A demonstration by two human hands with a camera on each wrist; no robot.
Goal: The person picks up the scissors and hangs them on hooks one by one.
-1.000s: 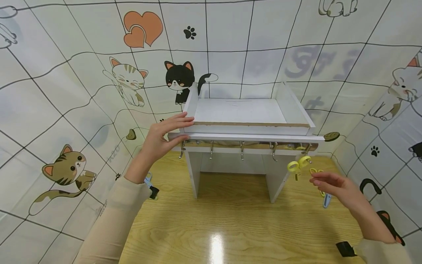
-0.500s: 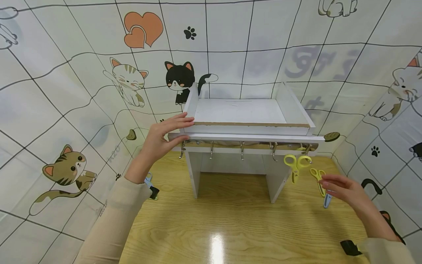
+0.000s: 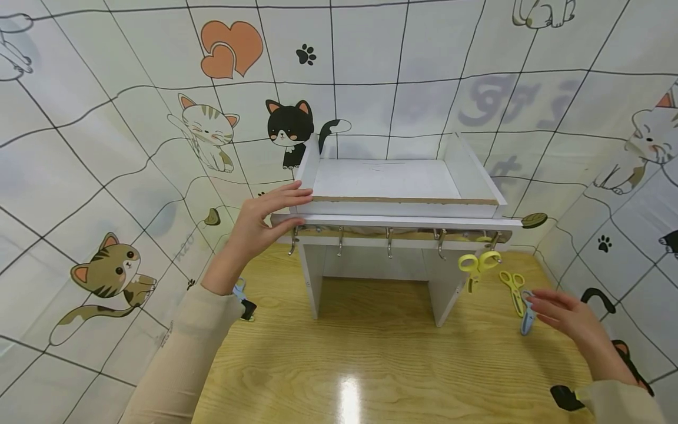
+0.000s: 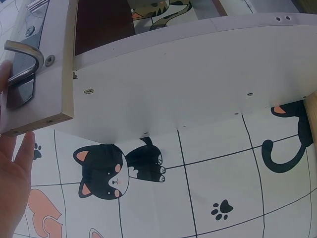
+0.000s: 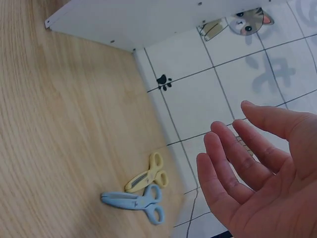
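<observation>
Head view: blue scissors (image 3: 528,317) lie on table (image 3: 392,347) just left of the right hand (image 3: 568,314), the nearer one; long axis front-to-back, handles far. Right fingers loosely bent, holding nothing; left hand (image 3: 258,221) rests on shelf (image 3: 397,222).

White shelf unit (image 3: 384,178) stands upright at the centre of the head view, tray-like top open, five metal hooks (image 3: 389,247) along its front edge, the left hand (image 3: 256,227) touching its left end. Yellow scissors (image 3: 472,285) hang from the rightmost hook, right of centre, handles up and blades down. At right, near the right hand (image 3: 569,315), second yellow scissors (image 3: 517,299) and light blue scissors (image 3: 527,324) lie flat side by side, handles towards the top of the frame.
</observation>
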